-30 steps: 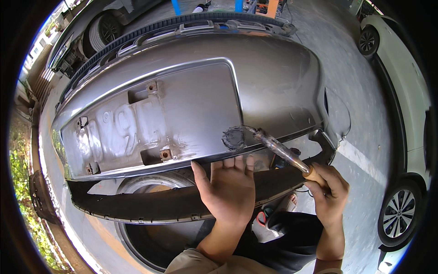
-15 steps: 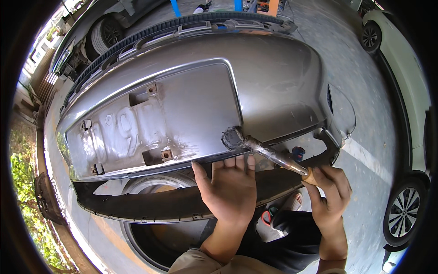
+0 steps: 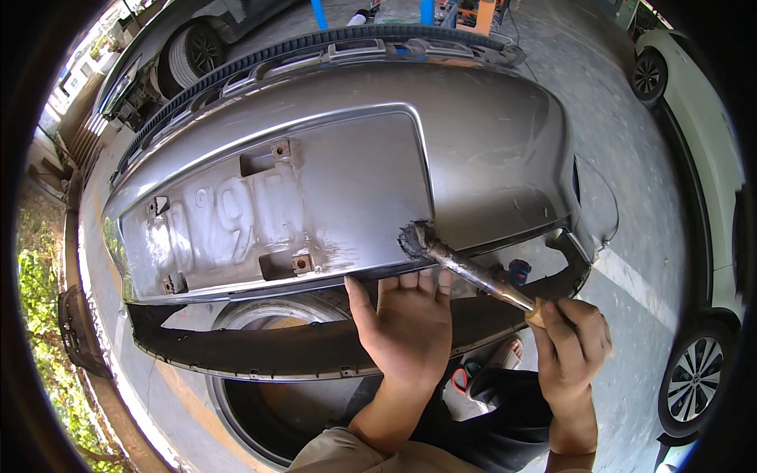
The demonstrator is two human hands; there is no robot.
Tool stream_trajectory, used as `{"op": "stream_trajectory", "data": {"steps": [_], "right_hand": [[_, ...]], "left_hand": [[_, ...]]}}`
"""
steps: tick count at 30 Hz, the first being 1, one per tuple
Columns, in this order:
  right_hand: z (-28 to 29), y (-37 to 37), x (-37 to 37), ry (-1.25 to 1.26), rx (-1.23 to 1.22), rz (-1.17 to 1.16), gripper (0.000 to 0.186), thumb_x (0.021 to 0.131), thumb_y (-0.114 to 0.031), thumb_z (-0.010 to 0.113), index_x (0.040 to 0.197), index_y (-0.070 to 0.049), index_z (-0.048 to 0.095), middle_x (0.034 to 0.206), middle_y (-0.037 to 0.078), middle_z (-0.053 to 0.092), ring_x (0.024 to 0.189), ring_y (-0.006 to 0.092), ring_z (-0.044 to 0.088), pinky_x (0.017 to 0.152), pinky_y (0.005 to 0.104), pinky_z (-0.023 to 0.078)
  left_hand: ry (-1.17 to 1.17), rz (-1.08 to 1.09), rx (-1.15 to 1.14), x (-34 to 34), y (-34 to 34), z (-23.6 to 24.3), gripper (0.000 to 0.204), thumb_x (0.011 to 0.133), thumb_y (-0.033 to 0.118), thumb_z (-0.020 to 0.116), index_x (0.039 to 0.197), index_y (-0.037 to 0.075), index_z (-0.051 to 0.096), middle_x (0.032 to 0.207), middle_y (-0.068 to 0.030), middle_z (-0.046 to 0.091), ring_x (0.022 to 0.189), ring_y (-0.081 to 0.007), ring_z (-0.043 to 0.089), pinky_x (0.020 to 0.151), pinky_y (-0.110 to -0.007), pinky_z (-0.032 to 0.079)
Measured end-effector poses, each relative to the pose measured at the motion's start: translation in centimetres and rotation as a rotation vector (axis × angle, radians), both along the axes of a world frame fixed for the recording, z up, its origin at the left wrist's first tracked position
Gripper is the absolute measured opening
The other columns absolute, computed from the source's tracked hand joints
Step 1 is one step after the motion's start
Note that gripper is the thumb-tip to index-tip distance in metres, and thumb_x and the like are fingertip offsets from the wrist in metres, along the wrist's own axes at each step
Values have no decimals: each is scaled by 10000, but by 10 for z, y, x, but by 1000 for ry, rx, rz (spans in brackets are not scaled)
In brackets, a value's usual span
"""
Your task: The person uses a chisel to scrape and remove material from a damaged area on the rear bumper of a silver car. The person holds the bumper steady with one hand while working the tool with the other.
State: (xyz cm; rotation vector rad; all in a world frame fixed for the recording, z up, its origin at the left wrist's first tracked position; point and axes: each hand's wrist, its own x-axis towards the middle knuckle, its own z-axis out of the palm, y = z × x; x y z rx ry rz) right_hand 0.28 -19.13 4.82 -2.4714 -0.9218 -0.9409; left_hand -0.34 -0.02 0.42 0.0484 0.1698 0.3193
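Glossy painted plastic bumper, dull metal tool

Left hand braced on grey bumper edge, right hand w/ soldering iron tip on crack

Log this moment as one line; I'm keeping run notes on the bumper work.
left hand: flat on grey bumper lower edge | right hand: grips metal tool handle | tool tip: on dark damaged spot | bumper: resting on tyre
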Motion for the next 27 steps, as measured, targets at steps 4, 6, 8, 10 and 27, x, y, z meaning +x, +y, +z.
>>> {"op": "stream_trajectory", "data": {"steps": [4,6,8,10,27], "right_hand": [[-1,-1,1,22,15,13,310,792,-57,857,1064,-17,714,978,114,680,775,265,656,642,344,506],[-1,1,-1,47,35,13,321,793,-61,858,1078,-17,718,973,114,682,771,268,655,644,345,507],[2,1,-2,62,42,9,330,792,-65,859,1088,-15,720,967,113,685,768,269,655,645,346,508],[5,1,-4,73,35,4,337,790,-69,861,1092,-13,722,962,113,687,766,269,655,646,347,509],[11,3,-6,32,-5,-26,325,762,-48,862,1061,-38,735,974,97,690,779,262,658,671,349,500]], "left_hand": [[-5,1,1,0,0,-1,581,1000,633,560,1248,119,670,1295,-26,681,1273,-204,557,1177,-421,299],[-17,-6,-29,0,1,-4,588,994,640,563,1245,120,672,1295,-28,681,1264,-205,558,1165,-418,311],[-19,-11,-50,0,1,-3,592,988,646,567,1238,120,674,1289,-29,682,1252,-205,561,1155,-415,319],[-7,-12,-62,0,1,1,593,983,649,571,1228,120,677,1278,-30,684,1236,-205,564,1147,-412,323],[-52,-36,-103,-2,2,-3,680,957,693,569,1311,115,630,1322,-24,665,1272,-193,557,1171,-416,282]]}}
